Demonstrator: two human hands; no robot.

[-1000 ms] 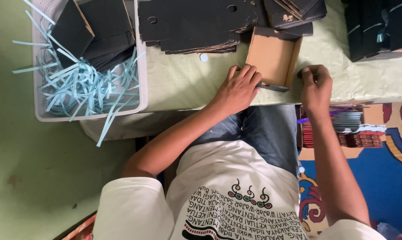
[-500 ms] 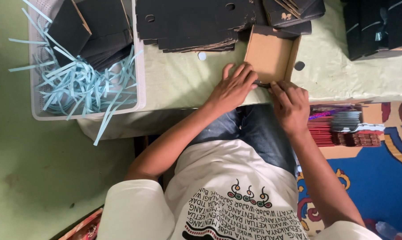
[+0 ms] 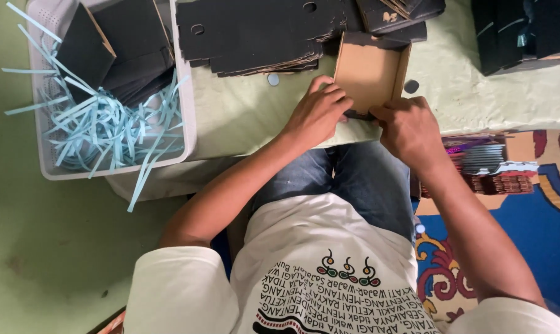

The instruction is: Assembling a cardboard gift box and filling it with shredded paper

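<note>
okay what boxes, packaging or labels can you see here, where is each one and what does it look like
Small open box: table edge, held by left hand and right hand; brown inside, black outside.
Flat black card blanks: stacked behind it, punched holes.
White bin: left, black boxes, pale blue paper strips.

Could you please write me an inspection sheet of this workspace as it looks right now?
Surface: low table under a pale green cloth.
Job's things: small cardboard box, brown inside and black outside, lying open at the table's near edge.
Clutter: stack of flat black cardboard blanks behind the box; white plastic bin with pale blue paper strips and black pieces; dark boxes at far right.
Grips: left hand and right hand both press on the box's near edge; whether either grip is closed on it cannot be told.
Cables: nothing seen.
Surroundings: green floor on the left; patterned blue rug and stacked items under the table on the right.
</note>
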